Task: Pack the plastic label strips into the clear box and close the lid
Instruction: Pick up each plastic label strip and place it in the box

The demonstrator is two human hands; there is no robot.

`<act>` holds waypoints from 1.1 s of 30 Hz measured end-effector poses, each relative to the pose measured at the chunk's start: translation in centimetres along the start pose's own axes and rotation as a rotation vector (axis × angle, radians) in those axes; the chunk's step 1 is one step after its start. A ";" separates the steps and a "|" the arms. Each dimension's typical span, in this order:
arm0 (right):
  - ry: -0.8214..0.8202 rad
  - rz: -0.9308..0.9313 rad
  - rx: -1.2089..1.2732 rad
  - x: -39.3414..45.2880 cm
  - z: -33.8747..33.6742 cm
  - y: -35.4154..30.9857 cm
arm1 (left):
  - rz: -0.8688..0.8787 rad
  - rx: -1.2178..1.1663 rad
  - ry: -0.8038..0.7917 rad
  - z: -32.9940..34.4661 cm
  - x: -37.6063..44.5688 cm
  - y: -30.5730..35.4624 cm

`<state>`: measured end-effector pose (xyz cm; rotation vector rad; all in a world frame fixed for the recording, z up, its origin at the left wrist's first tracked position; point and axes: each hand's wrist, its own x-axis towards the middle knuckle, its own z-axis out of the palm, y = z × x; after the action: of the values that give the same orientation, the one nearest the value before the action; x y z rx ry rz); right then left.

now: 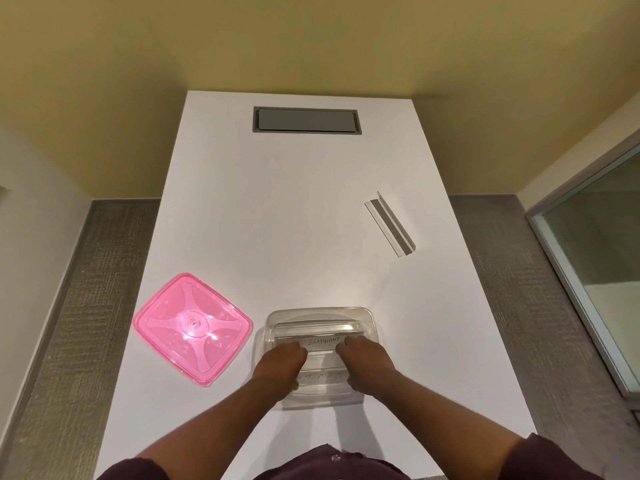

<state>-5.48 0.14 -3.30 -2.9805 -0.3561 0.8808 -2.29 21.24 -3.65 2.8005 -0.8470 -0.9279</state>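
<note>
The clear box stands near the table's front edge with several plastic label strips in it. Both my hands reach down into the box. My left hand and my right hand rest on the two ends of a label strip that reads ELEPHANT, fingers curled down on it. A further strip with writing lies lower in the box between my wrists. One more label strip lies loose on the table at the far right, set at a slant. The pink lid lies flat to the left of the box.
The white table has a grey recessed cable flap at its far end. Grey carpet runs along both sides of the table, and a glass panel stands at the right.
</note>
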 end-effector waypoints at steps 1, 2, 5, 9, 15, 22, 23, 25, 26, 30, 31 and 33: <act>0.017 -0.012 0.040 -0.1 -0.2 0.2 | 0.016 -0.017 0.008 -0.1 0.0 -0.1; 0.045 -0.021 0.094 -0.3 -0.5 0.5 | 0.037 -0.032 0.028 -0.2 0.0 -0.1; 0.214 -0.028 0.285 -0.9 -1.5 1.3 | 0.108 -0.076 0.161 -0.9 0.3 0.0; 0.467 0.070 0.520 -1.0 -3.3 2.5 | 0.173 -0.167 0.340 -2.7 1.5 0.9; 0.644 0.367 0.799 0.7 -6.2 6.6 | 0.100 -0.370 0.476 -7.2 6.0 2.0; 0.615 0.547 1.054 2.9 -7.8 13.6 | -0.045 -0.467 0.472 -12.6 13.4 2.4; 0.592 0.574 1.107 3.3 -7.9 14.6 | -0.061 -0.485 0.475 -13.2 14.5 2.7; 0.494 0.625 1.274 4.0 -8.2 16.4 | -0.093 -0.537 0.481 -14.3 16.5 3.5; 0.426 0.645 1.361 4.5 -8.4 17.4 | -0.107 -0.568 0.480 -14.9 17.7 4.0; 0.252 0.631 1.488 6.7 -8.7 20.8 | -0.151 -0.688 0.451 -17.8 23.0 6.2; 0.255 0.627 1.502 7.4 -8.7 21.7 | -0.168 -0.722 0.443 -18.6 24.4 6.7; 0.274 0.641 1.541 8.9 -8.6 23.4 | -0.200 -0.776 0.428 -19.9 27.4 7.7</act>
<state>11.44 -20.29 -2.58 -1.6164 0.9030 0.3508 23.60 -1.65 -0.19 2.2616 -0.0986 -0.4803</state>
